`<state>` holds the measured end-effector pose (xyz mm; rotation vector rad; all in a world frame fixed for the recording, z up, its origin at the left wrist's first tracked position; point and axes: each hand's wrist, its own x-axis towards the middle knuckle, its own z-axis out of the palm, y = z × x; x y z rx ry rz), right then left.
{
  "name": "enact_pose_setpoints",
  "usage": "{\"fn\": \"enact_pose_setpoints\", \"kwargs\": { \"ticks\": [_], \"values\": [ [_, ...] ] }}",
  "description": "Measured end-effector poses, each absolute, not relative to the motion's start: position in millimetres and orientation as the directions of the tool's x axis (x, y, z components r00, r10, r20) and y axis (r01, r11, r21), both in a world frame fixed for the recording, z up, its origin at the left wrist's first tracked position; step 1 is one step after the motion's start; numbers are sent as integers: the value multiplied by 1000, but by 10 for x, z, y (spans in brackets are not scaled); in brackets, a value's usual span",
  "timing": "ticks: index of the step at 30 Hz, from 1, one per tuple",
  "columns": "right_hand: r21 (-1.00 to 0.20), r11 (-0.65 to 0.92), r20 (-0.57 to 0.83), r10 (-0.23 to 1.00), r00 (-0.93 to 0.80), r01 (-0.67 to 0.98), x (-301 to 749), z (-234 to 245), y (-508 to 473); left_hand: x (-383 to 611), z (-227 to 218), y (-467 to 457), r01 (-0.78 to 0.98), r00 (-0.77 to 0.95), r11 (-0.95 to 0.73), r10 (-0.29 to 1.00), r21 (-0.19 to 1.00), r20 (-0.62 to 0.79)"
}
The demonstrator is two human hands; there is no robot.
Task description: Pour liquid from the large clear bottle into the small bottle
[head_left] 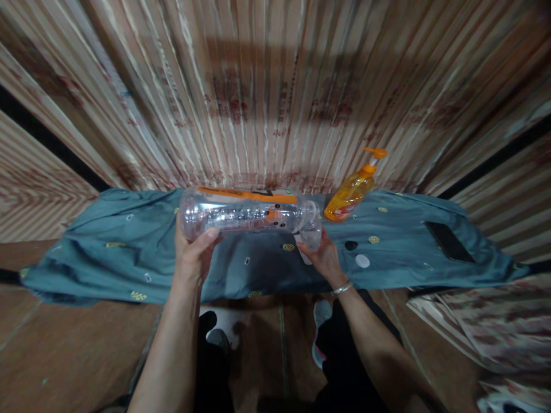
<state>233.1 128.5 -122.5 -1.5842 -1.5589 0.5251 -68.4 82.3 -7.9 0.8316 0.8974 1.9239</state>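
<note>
A large clear plastic bottle [241, 213] with an orange label strip lies nearly level in the air above the cloth. Its base rests in my left hand [196, 252], with the thumb along the near side and the other fingers hidden behind. At the bottle's mouth on the right, my right hand [323, 255] grips a small clear plastic cup [311, 236]. The cup sits right by the mouth; whether the two touch I cannot tell. Inside the bottle I make out no liquid.
An orange pump bottle [350, 194] stands behind on the blue-green cloth [150, 252]. To the right are a dark round piece [351, 245], a white disc [362, 261] and a black phone [448, 241]. A striped curtain [275, 86] hangs behind the covered table.
</note>
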Motion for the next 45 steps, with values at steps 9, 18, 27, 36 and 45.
{"fn": "enact_pose_setpoints", "kwargs": {
  "ticks": [9,18,27,36,45],
  "values": [
    [-804,147,262,957,122,576,2336,-1233,1286,-670,-69,812,-401,-421,-396,881,826,218],
    [-797,142,271,953,137,588,2324,-1252,1296,-669,-64,813,-408,-425,-386,882,827,203],
    [-789,131,260,956,134,600,2326,-1251,1295,-658,-60,815,-405,-433,-372,883,835,184],
    [-808,162,285,949,134,567,2358,-1303,1308,-670,-66,834,-415,-419,-364,890,834,179],
    [-796,137,256,959,122,589,2353,-1263,1303,-615,-39,829,-406,-452,-373,876,834,172]
  ]
}}
